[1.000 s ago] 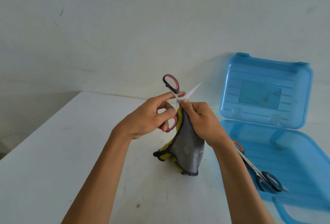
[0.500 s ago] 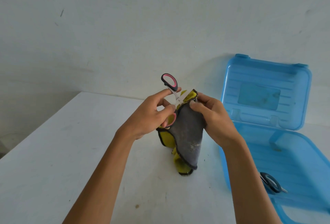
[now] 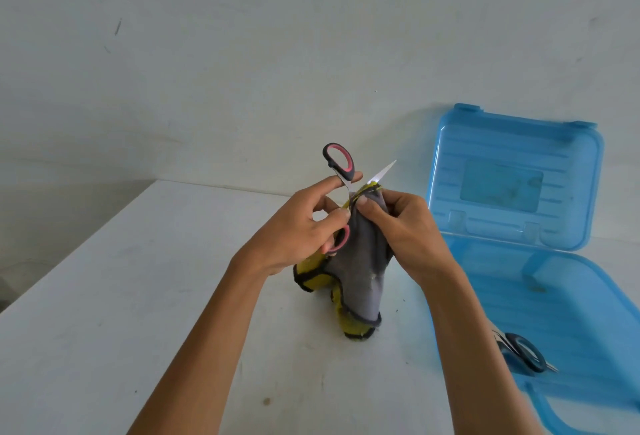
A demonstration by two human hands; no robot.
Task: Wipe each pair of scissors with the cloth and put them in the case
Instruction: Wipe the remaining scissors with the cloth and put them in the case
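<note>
Pink scissors [image 3: 341, 162] gripped at handles by L hand [image 3: 304, 226]; cloth [image 3: 360, 272] pinched round blade by R hand [image 3: 398, 226]. Wipe best drawn twd tip, 1 o'clock, fingers kept off edge.

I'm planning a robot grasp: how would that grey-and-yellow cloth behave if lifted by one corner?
Likely floppy: the cloth hangs in folds from the right hand and its end slumps on the table. Probably light: a pinch holds it up. It should drape, not roll.

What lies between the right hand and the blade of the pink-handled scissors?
The cloth, pinched round the blade by the right hand, in the head view.
</note>
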